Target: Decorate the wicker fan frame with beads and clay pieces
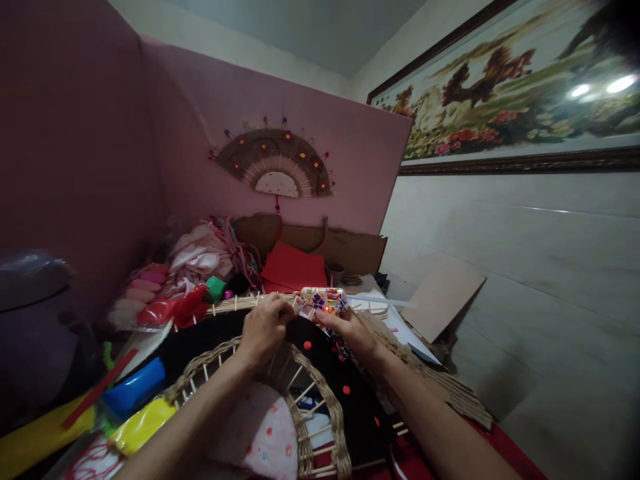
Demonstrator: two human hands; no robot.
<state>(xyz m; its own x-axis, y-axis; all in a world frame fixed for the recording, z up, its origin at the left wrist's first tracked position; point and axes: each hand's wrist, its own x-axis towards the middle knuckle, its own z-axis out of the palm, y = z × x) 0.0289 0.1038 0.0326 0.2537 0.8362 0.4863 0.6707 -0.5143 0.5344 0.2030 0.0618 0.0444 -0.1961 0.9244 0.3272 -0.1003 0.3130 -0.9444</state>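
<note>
A large half-round fan lies in front of me, with a black fabric band dotted with small red pieces, braided twine arcs and thin wooden sticks. At its centre is a white spotted half-circle. My left hand is closed at the fan's upper edge, its fingertips pinched by a stick end; what they hold is too small to make out. My right hand grips a flower-patterned glue gun with a small red light lit. A pale glue stick juts from its right end.
A finished-looking brown fan hangs on the pink partition. Red sheets, cardboard and bagged pink material lie behind. Blue and yellow packets sit at left. A board leans against the right wall.
</note>
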